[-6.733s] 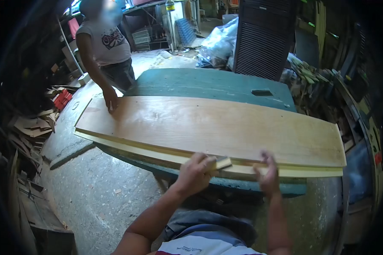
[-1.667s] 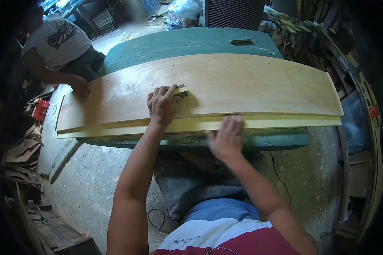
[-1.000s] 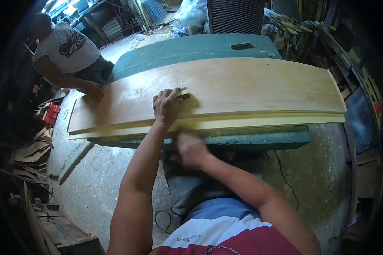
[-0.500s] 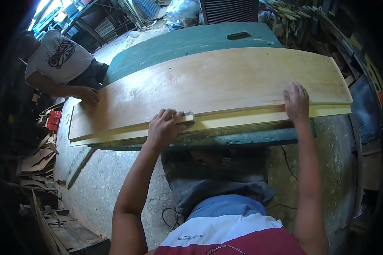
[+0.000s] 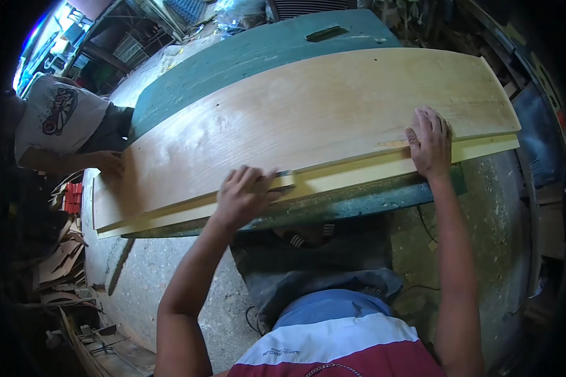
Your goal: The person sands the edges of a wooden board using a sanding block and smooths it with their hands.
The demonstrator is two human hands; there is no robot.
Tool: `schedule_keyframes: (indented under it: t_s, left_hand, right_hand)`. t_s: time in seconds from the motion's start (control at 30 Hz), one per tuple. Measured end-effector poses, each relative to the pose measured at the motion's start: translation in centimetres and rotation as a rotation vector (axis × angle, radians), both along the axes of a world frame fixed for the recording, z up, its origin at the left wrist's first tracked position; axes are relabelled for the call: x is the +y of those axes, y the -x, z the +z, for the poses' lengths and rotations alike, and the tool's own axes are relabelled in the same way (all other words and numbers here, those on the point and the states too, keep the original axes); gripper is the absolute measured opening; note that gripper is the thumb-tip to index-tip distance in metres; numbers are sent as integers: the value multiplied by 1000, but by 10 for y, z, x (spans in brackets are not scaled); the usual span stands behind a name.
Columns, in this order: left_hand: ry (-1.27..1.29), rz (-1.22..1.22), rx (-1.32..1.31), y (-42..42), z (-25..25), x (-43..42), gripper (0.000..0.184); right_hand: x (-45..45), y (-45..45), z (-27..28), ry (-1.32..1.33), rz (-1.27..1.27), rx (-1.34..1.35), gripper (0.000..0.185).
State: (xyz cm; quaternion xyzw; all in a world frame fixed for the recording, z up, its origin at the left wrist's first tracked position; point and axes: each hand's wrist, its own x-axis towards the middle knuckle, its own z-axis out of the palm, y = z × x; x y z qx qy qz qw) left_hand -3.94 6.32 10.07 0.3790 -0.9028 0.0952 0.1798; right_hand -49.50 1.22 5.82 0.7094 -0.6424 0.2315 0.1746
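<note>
A long wooden panel (image 5: 308, 107) with a smooth, shiny face lies over the bench, and a pale yellow strip (image 5: 339, 174) runs along its near edge. My left hand (image 5: 240, 196) is closed around a small pale block (image 5: 285, 181) with a dark strip on top, at that near edge left of the middle. The fingers blur slightly. Farther right, my right hand (image 5: 431, 143) rests on the panel's near edge, its fingers stretched over the face. Just left of it the surface shows a lighter, rough patch (image 5: 392, 144).
A green bench (image 5: 233, 81) supports the panel and has a slot near its far end. At the left, a person (image 5: 69, 119) touches the panel's end with one hand. Wood scraps (image 5: 63, 254) are piled on the left floor; a cable (image 5: 423, 220) lies below the bench.
The view has shifted, so the bench and panel sit farther left. My left hand has tilted the block, bringing its dark strip upward. My right hand stays on the panel's edge.
</note>
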Motion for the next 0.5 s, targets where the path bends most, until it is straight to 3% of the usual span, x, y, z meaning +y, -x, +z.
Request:
schedule_keyframes:
  t_s: [0.1,0.3,0.37,0.5]
  left_hand:
    - [12,-22,68,75,-12,-12,56]
    - [-84,-57,87,216,-17,-32,52]
    - [-161,-71,183,220,-14,-30,41]
    - [-162,18,100,146,-23,-18,49]
  right_hand:
    - [-1,3,1,9,-6,14,58]
    - [-6,14,-6,8,75,-213,56]
    - [-9,21,-10,47,117,-220,52]
    - [-5,21,-12,-6,79,-201,47]
